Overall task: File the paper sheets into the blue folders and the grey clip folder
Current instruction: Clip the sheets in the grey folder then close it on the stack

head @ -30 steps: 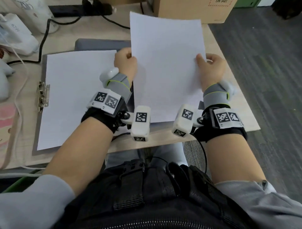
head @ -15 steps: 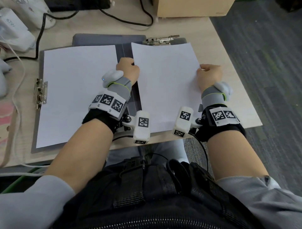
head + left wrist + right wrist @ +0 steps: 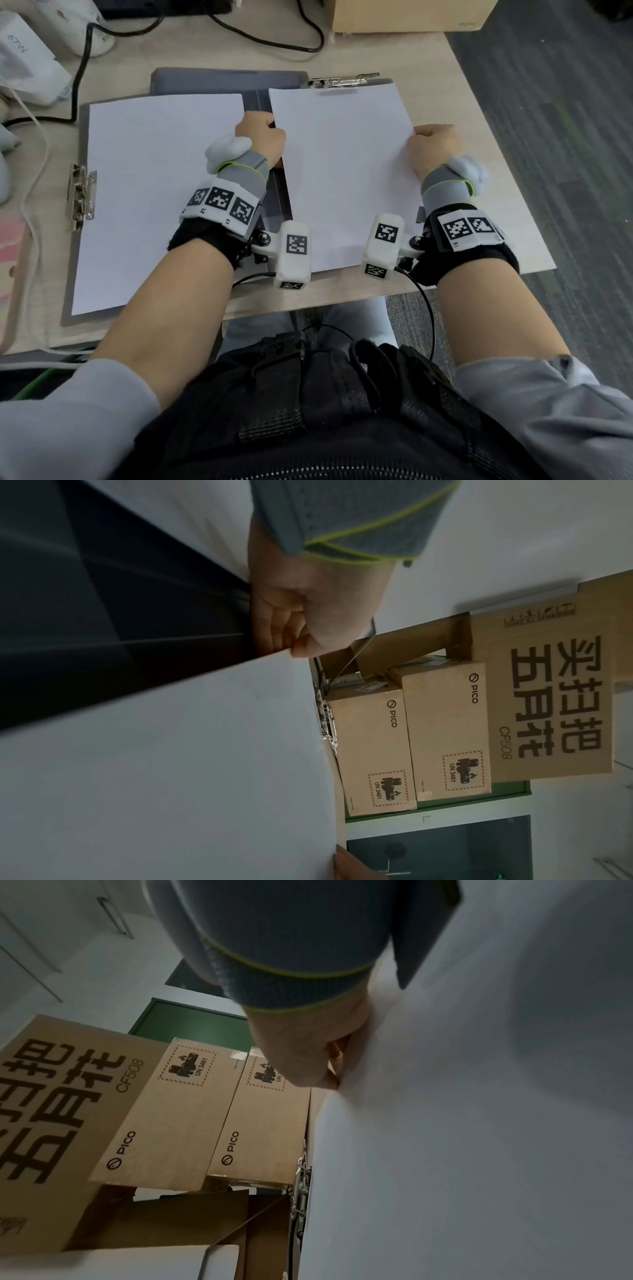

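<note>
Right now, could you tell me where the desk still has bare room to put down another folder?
Bare wood shows along the desk's right edge, beside the held sheet, and in a strip between the metal clip and the cardboard box. The far left is crowded with the black cable and white devices.

The held sheet [image 3: 342, 171] hides most of the board under it, so only the metal clip [image 3: 342, 81] shows at its far edge. Both hands' fingers curl out of sight beneath the sheet's sides. The cardboard box [image 3: 411, 15] is cut off at the far edge.
</note>
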Action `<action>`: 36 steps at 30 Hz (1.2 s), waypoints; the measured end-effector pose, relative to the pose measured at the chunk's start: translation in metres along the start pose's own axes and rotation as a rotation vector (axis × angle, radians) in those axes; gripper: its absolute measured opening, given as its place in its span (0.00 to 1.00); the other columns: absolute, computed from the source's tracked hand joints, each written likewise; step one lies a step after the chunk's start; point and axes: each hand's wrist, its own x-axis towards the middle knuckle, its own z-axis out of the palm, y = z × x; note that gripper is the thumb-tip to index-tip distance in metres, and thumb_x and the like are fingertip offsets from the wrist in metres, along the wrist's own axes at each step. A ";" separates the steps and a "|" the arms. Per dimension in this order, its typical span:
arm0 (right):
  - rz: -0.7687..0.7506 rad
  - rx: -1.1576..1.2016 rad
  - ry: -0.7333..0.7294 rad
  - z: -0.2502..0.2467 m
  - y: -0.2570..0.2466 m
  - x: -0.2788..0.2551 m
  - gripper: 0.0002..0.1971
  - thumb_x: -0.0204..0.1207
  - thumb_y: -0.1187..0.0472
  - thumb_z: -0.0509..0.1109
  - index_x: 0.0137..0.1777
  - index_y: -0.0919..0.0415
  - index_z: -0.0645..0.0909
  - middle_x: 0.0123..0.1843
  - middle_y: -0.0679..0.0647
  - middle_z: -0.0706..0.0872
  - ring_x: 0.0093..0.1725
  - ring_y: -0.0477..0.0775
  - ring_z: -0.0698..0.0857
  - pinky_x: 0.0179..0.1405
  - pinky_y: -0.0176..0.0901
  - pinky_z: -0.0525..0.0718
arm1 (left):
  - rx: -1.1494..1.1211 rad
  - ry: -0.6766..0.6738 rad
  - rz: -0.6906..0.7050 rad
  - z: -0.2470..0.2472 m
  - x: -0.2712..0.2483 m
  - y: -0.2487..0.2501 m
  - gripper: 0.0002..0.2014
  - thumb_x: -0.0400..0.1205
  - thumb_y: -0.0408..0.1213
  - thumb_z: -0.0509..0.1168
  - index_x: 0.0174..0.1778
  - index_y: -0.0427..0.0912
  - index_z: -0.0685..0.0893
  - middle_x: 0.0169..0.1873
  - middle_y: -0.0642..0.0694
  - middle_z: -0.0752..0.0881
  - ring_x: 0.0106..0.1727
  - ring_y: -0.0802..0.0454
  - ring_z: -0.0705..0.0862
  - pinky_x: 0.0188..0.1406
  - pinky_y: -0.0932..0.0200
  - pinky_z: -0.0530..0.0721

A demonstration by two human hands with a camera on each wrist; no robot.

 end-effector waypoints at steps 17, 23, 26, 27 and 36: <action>-0.056 -0.544 0.014 0.018 -0.007 0.010 0.19 0.76 0.60 0.59 0.66 0.59 0.77 0.69 0.59 0.70 0.62 0.65 0.78 0.63 0.58 0.79 | 0.297 -0.062 0.030 -0.010 0.003 0.013 0.04 0.70 0.27 0.61 0.33 0.37 0.80 0.35 0.39 0.88 0.34 0.39 0.91 0.21 0.63 0.81; -0.136 -0.618 0.041 0.020 -0.015 0.010 0.18 0.77 0.62 0.59 0.66 0.60 0.75 0.69 0.61 0.70 0.68 0.65 0.72 0.65 0.58 0.75 | 0.523 -0.071 0.149 -0.011 0.011 0.026 0.14 0.71 0.33 0.69 0.52 0.39 0.79 0.53 0.39 0.82 0.56 0.38 0.82 0.48 0.54 0.78; -0.209 -0.650 -0.054 0.030 -0.027 0.014 0.20 0.77 0.61 0.56 0.68 0.53 0.76 0.69 0.60 0.71 0.67 0.65 0.73 0.66 0.61 0.76 | 0.642 -0.139 0.205 -0.004 0.016 0.033 0.13 0.72 0.32 0.67 0.51 0.47 0.82 0.59 0.39 0.76 0.64 0.39 0.72 0.57 0.53 0.74; -0.238 -0.692 -0.096 0.034 -0.032 0.015 0.21 0.77 0.61 0.55 0.68 0.49 0.76 0.69 0.59 0.70 0.68 0.65 0.70 0.67 0.61 0.75 | 0.699 -0.153 0.203 -0.002 0.018 0.034 0.17 0.71 0.32 0.65 0.56 0.50 0.82 0.62 0.41 0.74 0.67 0.38 0.69 0.61 0.51 0.73; -0.278 -0.562 -0.386 0.062 -0.063 0.025 0.30 0.79 0.58 0.60 0.80 0.61 0.58 0.85 0.52 0.53 0.85 0.60 0.49 0.82 0.57 0.54 | 0.672 -0.252 0.269 -0.001 0.027 0.038 0.24 0.77 0.32 0.61 0.70 0.49 0.76 0.74 0.50 0.69 0.75 0.41 0.60 0.66 0.56 0.61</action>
